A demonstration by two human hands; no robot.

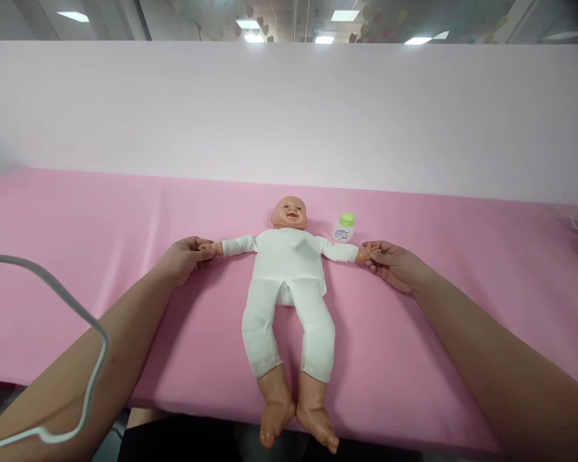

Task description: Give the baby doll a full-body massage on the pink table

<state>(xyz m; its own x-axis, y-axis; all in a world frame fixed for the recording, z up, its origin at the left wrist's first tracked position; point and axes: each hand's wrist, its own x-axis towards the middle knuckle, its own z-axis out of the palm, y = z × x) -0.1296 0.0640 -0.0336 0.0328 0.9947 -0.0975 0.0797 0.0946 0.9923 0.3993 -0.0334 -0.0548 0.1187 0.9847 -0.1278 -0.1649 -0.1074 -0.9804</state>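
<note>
On the pink table [77, 212], the left hand [185, 256] at nine o'clock and the right hand [395, 264] at three o'clock pinched the doll [289, 269] by its hands, keeping the arms spread flat.

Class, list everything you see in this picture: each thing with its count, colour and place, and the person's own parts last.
doll: one, white suit, bare feet; on its back mid-table, arms spread, feet past the near edge
bottle: one, white with green cap; on the table by the doll's shoulder
tablecloth: one, pink; covers the table
backdrop: one, pale pink; behind the table
cable: one, white; looping over the left forearm
ceiling lights: several, white; top of view
left hand: one; grip closed on one doll hand
right hand: one; grip closed on the other doll hand
</note>
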